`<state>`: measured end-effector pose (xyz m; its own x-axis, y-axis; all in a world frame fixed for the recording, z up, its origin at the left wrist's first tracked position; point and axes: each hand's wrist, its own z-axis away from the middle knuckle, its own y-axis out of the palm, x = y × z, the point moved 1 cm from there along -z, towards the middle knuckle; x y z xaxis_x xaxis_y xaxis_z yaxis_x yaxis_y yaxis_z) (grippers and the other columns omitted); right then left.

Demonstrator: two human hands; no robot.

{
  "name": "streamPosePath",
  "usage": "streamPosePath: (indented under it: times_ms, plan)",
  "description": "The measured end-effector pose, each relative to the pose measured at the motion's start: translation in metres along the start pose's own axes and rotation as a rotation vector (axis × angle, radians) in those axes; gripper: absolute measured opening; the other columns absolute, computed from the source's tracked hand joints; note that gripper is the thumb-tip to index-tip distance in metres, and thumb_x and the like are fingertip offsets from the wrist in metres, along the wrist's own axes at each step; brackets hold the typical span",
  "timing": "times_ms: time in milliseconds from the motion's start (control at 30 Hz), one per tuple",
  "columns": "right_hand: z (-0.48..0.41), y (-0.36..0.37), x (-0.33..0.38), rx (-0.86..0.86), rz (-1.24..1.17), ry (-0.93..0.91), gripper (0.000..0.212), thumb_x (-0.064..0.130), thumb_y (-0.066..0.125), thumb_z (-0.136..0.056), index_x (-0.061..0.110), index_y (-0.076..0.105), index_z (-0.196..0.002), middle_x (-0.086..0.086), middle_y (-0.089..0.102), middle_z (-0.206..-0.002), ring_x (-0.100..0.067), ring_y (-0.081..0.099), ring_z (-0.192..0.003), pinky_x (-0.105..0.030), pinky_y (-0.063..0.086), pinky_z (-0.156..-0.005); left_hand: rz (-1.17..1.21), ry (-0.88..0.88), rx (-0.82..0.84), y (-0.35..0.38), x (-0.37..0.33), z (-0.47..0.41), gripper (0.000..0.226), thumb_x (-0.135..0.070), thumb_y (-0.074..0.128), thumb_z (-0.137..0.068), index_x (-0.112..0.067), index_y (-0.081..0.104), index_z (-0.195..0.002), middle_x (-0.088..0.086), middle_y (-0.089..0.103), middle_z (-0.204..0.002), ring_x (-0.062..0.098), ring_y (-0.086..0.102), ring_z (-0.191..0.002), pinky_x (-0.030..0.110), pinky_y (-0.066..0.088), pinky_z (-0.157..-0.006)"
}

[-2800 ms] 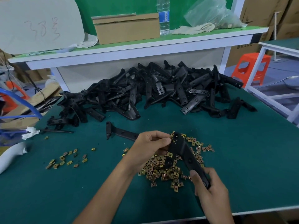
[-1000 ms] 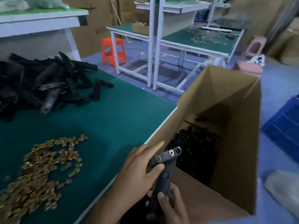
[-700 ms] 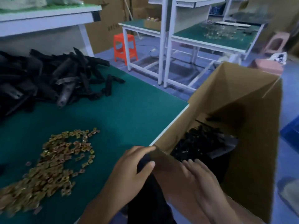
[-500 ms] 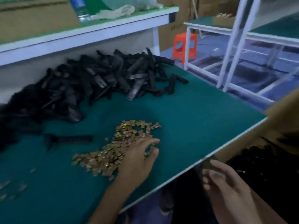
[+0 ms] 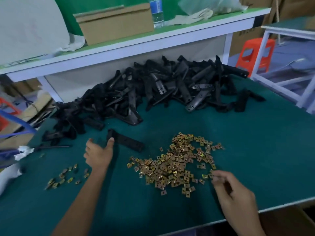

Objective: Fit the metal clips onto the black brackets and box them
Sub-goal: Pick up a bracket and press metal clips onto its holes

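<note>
One loose black bracket (image 5: 126, 141) lies flat on the green surface (image 5: 247, 133), just in front of a heap of black brackets (image 5: 163, 92) too tangled to count. The left hand (image 5: 98, 155) has an open grip, fingers spread, thumb touching the bracket's left end. Brass-coloured metal clips lie in two groups: one large pile (image 5: 177, 165), far past counting, and a small scatter (image 5: 66, 176) of a dozen or so. The right hand (image 5: 233, 191) curls at the pile's right edge; blur hides whether its grip holds a clip.
</note>
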<state>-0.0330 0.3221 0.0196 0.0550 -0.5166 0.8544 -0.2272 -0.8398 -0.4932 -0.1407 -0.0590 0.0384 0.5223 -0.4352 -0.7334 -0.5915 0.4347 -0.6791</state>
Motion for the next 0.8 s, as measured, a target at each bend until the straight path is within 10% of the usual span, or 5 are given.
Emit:
streamPosePath:
  times_ms: [100, 200, 467, 600, 800]
  plan:
    - [0.002, -0.001, -0.002, -0.02, 0.039, -0.014, 0.027, 0.024, 0.069, -0.092, 0.051, 0.064, -0.093, 0.027, 0.067, -0.082, 0.0, 0.062, -0.069, -0.01, 0.042, -0.059, 0.117, -0.043, 0.189, 0.0, 0.002, -0.013, 0.025, -0.041, 0.065, -0.096, -0.018, 0.069, -0.089, 0.012, 0.07, -0.107, 0.038, 0.061, -0.109, 0.049, 0.046, -0.103]
    - [0.002, 0.0, -0.005, -0.001, 0.024, 0.033, 0.021, 0.027, 0.068, -0.093, 0.048, 0.067, -0.094, 0.03, 0.067, -0.084, 0.002, 0.062, -0.074, -0.01, 0.042, -0.061, 0.381, -0.028, 0.193, -0.001, -0.007, -0.01, 0.028, -0.023, 0.064, -0.098, -0.017, 0.065, -0.071, 0.001, 0.067, -0.088, 0.024, 0.058, -0.092, 0.039, 0.046, -0.091]
    - [-0.007, 0.002, 0.001, -0.004, -0.222, 0.134, 0.01, 0.054, 0.059, -0.091, 0.051, 0.068, -0.094, 0.023, 0.071, -0.091, -0.002, 0.067, -0.08, -0.021, 0.051, -0.069, 0.619, 0.273, 0.328, -0.026, -0.089, 0.069, 0.02, -0.027, 0.051, -0.106, -0.016, 0.066, -0.099, -0.011, 0.067, -0.075, -0.003, 0.054, -0.064, 0.01, 0.044, -0.063]
    - [-0.009, 0.006, 0.017, 0.065, -0.608, 0.234, 0.073, 0.092, 0.042, -0.075, 0.036, 0.07, -0.113, 0.002, 0.077, -0.097, -0.02, 0.07, -0.074, -0.028, 0.052, -0.049, 0.391, 0.551, 0.552, -0.006, -0.099, 0.151, 0.022, -0.041, 0.044, -0.105, -0.029, 0.061, -0.1, -0.018, 0.068, -0.076, -0.002, 0.048, -0.05, 0.013, 0.036, -0.046]
    - [-0.011, 0.018, 0.02, 0.091, -0.624, 0.284, 0.027, 0.036, 0.072, -0.092, 0.031, 0.065, -0.118, -0.009, 0.073, -0.081, -0.023, 0.06, -0.051, -0.033, 0.046, -0.041, 0.182, 0.728, 0.649, 0.028, -0.079, 0.187, 0.028, -0.058, 0.033, -0.103, -0.043, 0.053, -0.09, -0.019, 0.063, -0.076, 0.001, 0.057, -0.063, 0.015, 0.039, -0.056]
